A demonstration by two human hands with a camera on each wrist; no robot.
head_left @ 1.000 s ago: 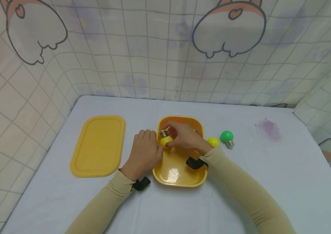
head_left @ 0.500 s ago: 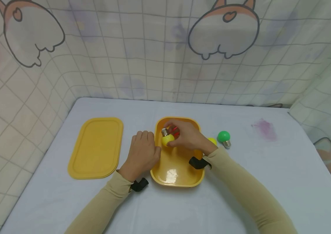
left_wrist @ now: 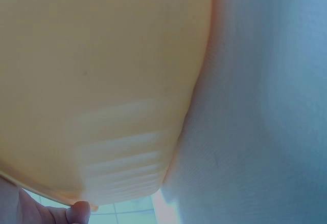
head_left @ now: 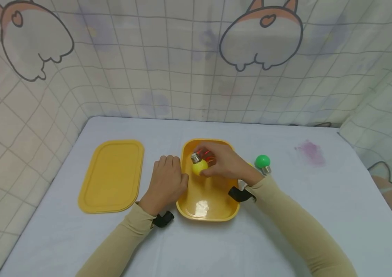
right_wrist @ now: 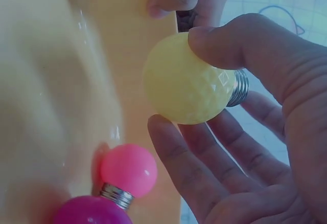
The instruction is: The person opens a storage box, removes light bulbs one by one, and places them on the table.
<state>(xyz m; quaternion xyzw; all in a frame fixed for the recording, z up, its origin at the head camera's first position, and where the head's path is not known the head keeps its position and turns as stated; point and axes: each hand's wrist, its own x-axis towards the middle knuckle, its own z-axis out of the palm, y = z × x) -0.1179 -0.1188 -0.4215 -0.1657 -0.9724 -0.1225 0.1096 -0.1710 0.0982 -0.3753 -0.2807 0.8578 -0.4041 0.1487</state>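
A yellow light bulb with a silver screw base is pinched between thumb and fingers of my right hand. It is held over the left part of a yellow plastic container, screw base angled up and away. In the right wrist view the bulb shows a faceted lower globe. My left hand grips the container's left rim. Inside the container lie a pink-red bulb and a purple bulb; the head view mostly hides them behind my right hand.
A flat yellow lid lies left of the container. To its right, a green bulb rests on the white table cloth. Another yellow bulb is almost wholly hidden by my right wrist. A patterned curtain closes off the back.
My right hand has carried the yellow bulb slightly right, away from the container's left wall. The right wrist now covers most of the other yellow bulb. My left hand stays on the rim.
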